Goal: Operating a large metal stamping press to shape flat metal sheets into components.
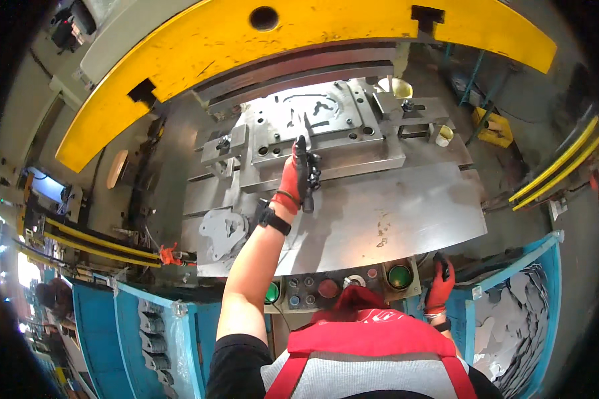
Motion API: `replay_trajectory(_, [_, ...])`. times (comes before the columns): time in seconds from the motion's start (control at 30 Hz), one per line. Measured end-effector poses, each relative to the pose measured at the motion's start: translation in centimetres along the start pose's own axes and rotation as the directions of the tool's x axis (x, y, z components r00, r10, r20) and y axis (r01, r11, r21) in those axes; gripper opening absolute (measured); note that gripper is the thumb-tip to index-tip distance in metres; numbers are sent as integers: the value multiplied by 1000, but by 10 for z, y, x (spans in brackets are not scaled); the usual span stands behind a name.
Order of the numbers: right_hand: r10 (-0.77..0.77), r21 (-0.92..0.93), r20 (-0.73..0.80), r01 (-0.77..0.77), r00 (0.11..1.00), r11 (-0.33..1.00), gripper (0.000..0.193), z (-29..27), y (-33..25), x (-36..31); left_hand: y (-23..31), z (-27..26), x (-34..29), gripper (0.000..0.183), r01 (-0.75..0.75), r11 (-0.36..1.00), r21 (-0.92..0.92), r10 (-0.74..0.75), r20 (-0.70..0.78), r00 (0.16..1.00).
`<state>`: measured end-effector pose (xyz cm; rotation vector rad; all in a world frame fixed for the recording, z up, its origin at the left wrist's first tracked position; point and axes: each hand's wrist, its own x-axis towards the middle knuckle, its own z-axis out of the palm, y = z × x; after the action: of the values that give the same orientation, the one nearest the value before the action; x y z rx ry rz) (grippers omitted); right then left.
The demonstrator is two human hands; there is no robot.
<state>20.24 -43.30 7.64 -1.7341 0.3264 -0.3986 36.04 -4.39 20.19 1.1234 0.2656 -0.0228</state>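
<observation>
My left hand, in a red and black glove, reaches over the front of the steel die. It is closed round a dark hand tool; a slim pale tip seems to point toward the die face, but the tool's exact kind is unclear. Flat dark shapes or slots show on the brightly lit die face. My right hand, gloved alike, is low at the right, between the control panel and a blue bin. How its fingers are set is too small to make out.
A yellow press beam arches across the far side. Flat grey metal parts lie on the steel table at left. Nearer me is a control panel with buttons. Blue bins of metal parts flank me, and yellow-striped rails stand outward.
</observation>
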Motion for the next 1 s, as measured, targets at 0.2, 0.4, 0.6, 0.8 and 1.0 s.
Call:
replay_trajectory(0.2, [29,-62,35,-27,999,998,27,-4,8,-3,12,16,-33,51,-136,989,54,139,-42,989])
replay_trajectory(0.4, [-29,202,209,-15,977,979,26,33,-10,8,10,9,-144,48,-211,972,104,229,-206,951])
replay_trajectory(0.6, [-51,192,399,-29,916,981,24,67,-28,-7,-42,-38,-247,46,-126,990,66,142,-528,837])
replay_trajectory(0.8, [-66,146,520,-12,852,989,25,95,-34,-18,-60,-84,-282,44,-111,992,-58,50,-631,774])
replay_trajectory(1.0, [-70,115,565,6,822,993,24,92,-40,-24,-75,-104,-278,30,-230,969,-90,126,-621,773])
